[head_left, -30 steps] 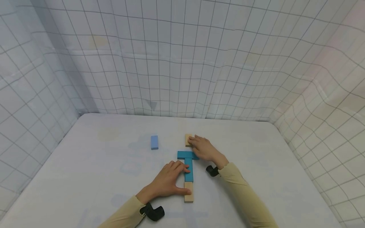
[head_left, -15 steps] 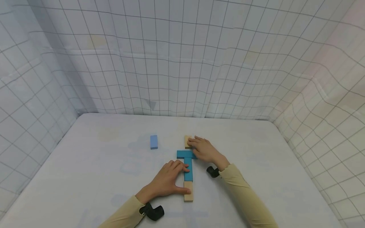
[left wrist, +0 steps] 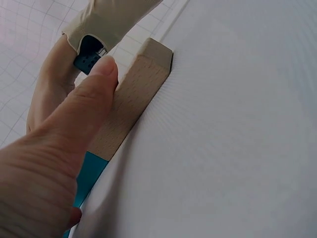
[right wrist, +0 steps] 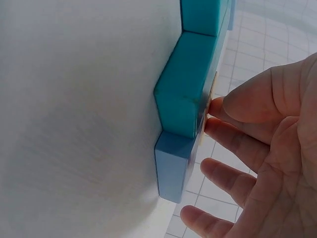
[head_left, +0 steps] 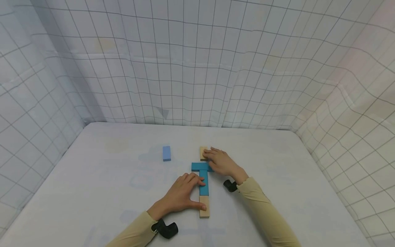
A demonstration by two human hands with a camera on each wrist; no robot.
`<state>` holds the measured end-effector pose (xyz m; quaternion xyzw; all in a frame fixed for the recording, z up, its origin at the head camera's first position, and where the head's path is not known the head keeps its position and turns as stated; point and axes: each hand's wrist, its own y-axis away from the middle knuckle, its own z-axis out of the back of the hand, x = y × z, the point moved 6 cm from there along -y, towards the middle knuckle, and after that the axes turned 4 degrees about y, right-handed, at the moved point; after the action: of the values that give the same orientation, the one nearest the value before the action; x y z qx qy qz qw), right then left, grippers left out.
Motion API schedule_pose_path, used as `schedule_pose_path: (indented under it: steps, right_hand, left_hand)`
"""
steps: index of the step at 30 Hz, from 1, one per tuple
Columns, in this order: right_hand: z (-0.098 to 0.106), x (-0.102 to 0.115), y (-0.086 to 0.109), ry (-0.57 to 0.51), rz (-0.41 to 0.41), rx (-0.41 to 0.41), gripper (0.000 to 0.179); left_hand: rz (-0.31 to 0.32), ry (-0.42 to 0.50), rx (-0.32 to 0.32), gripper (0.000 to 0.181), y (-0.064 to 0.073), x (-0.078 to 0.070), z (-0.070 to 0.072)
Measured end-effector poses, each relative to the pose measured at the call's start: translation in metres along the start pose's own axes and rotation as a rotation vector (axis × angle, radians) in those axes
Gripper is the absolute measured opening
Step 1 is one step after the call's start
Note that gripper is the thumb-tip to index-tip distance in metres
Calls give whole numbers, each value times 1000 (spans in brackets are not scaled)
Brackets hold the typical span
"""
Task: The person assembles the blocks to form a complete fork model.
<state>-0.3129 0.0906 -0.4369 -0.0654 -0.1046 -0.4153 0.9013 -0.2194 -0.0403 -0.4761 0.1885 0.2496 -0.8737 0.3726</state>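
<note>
My left hand (head_left: 182, 195) lies over a column of blocks, its thumb on the near plain wooden block (left wrist: 131, 101) and its fingertips on the teal upright block (head_left: 203, 188). A teal crossbar block (head_left: 198, 167) meets the upright's far end, forming a T. My right hand (head_left: 220, 162) covers the crossbar's right end, its fingertips touching a second wooden block (head_left: 202, 150) just beyond it. In the right wrist view, a light blue block (right wrist: 172, 171) sits against the end of the teal crossbar; the hand hides it in the head view.
Another light blue block (head_left: 166, 153) stands apart to the left on the white tabletop (head_left: 92, 178). Grid-patterned sheets (head_left: 191, 85) enclose the back and sides of the table.
The far wooden block has shifted slightly nearer, toward the teal crossbar, under my right fingertips, between the first earlier frame and the second. Both hands have otherwise stayed in place.
</note>
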Motion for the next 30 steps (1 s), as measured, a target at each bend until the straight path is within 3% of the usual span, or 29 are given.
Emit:
schedule_pose_path:
  steps: [18, 30]
  right_hand:
    - [1, 3, 3, 5, 17, 4, 39]
    - [2, 7, 7, -10, 46, -9, 37]
  left_hand:
    - [22, -12, 3, 70, -1, -3, 2]
    - [-6, -9, -25, 69, 0, -3, 1]
